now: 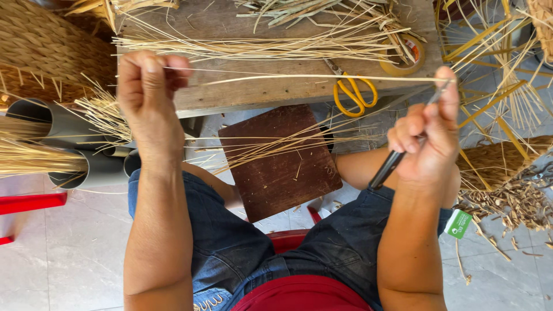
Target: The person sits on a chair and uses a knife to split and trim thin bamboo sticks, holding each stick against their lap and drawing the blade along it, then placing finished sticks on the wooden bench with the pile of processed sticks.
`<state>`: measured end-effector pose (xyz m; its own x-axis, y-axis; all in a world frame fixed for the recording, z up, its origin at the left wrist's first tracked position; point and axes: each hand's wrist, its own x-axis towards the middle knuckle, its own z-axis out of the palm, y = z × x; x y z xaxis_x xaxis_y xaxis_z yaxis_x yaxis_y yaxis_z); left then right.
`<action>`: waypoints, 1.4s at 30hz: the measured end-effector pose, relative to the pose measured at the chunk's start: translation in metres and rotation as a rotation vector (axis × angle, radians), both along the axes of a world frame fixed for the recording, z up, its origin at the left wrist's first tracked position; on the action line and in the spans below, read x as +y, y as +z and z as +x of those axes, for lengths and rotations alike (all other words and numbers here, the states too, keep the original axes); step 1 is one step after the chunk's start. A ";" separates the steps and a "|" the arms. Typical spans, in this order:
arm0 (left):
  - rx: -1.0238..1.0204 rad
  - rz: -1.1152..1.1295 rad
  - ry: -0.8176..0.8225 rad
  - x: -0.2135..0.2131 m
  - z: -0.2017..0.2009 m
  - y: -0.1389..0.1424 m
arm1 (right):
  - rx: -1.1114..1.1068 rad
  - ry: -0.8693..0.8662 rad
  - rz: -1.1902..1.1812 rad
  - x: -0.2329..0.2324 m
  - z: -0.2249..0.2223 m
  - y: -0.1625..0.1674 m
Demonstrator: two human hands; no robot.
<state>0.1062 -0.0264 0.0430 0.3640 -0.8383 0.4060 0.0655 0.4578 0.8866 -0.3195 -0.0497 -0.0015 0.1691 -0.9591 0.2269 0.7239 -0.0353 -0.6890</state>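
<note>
A person's left hand [151, 86] pinches one end of a thin straw strip [299, 76], stretched level above the wooden bench [259, 92]. The right hand [429, 141], its grip closed on a black-handled knife [397, 158], meets the strip's other end. Split strips lie piled behind; yellow scissors [354, 95] rest nearby.

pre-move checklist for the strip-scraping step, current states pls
1. Left hand pinching one end of the thin straw strip: ok.
2. Right hand closed on the black-handled knife: ok.
3. Blade meets the strip at the right thumb: cannot tell, contact point hidden by the fingers.
4. Strip stretched straight between both hands, no sag: ok.
5. Yellow scissors and tape roll lie on the wooden bench, behind the strip's line: ok.
6. Brown wooden board between the knees free of clutter: not ok, loose straw strips lie across it.
</note>
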 end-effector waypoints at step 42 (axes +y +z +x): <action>-0.017 0.317 -0.609 0.038 -0.081 -0.012 | 0.337 0.143 0.038 0.031 0.061 0.026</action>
